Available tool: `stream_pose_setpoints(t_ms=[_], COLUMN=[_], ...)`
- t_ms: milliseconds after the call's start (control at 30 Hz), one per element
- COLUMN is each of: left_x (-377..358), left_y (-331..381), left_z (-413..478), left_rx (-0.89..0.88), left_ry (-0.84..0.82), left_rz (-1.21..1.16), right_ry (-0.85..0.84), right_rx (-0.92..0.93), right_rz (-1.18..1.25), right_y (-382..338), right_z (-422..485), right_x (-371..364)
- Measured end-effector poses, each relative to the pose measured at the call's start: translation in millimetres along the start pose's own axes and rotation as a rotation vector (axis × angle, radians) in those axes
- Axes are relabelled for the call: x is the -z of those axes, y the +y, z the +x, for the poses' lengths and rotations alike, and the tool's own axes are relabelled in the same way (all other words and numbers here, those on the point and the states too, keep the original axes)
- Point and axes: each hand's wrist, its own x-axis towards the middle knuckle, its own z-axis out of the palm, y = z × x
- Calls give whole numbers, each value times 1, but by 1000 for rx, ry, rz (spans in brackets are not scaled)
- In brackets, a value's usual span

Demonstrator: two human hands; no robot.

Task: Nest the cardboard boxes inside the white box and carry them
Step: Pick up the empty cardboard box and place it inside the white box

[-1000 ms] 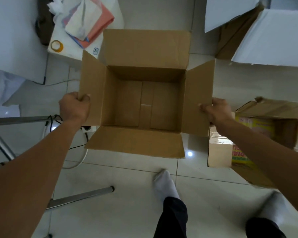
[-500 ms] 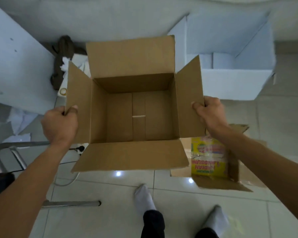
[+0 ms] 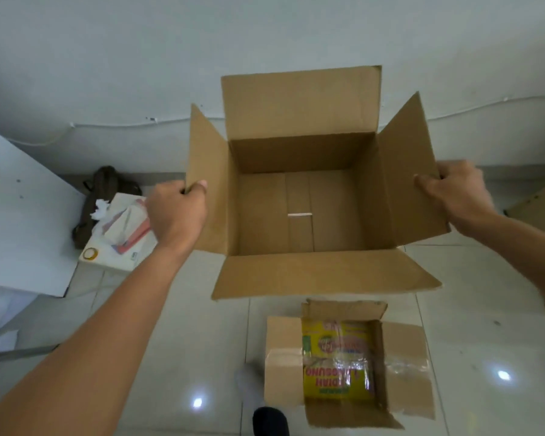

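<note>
Head view: looked down on tiled floor [image 3: 183,325] and white wall [image 3: 139,58].

Big box [image 3: 299,212], brown cardboard, open at top, all four flaps spread outward, empty inside, strip of tape along bottom seam. Held off the floor, between both hands, in front of the wall.

Left hand [image 3: 175,215] clamped on left flap: thumb on inner face, fingers curled round the flap's edge to the outer face. Right hand [image 3: 455,191] clamped on right flap the same way: thumb laid on inner face, fingers hidden behind the cardboard. Both forearms bare and stretched forward.

Small box [image 3: 283,366] sat on the floor nearer the person, below the big box's near flap, not touching it. Flaps open, clear tape crumpled on left and right flaps, yellow printed packet [image 3: 337,363] inside.

White board [image 3: 22,215] leaned at left edge of view. Beside it, near the wall: low white block [image 3: 129,262] with tape roll [image 3: 90,253] at its near corner, papers [image 3: 126,225] in white and pink piled on top, dark bag [image 3: 106,180] behind. Part of another cardboard piece [image 3: 538,206] at right edge, behind right forearm. Sock [image 3: 247,388] and dark trouser leg [image 3: 269,421] at bottom, just left of small box. White box not seen.
</note>
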Motion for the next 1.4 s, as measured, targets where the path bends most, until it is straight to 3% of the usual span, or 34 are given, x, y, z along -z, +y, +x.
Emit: stream_pose_setpoints(t_ms=[433,967,1400], left_x=[-168,-225,-271], left_y=[10,64,2], left_z=[78,90,64], left_rx=[32,34,13], left_ry=[-97,-23,-100], left_rz=[-32,35,108], right_ry=[89,84,-40], right_rx=[3,10,-41], right_rz=[-23,69,80], right_y=[37,95,142], right_z=[149,221,230], right_x=[-21,-3,-61])
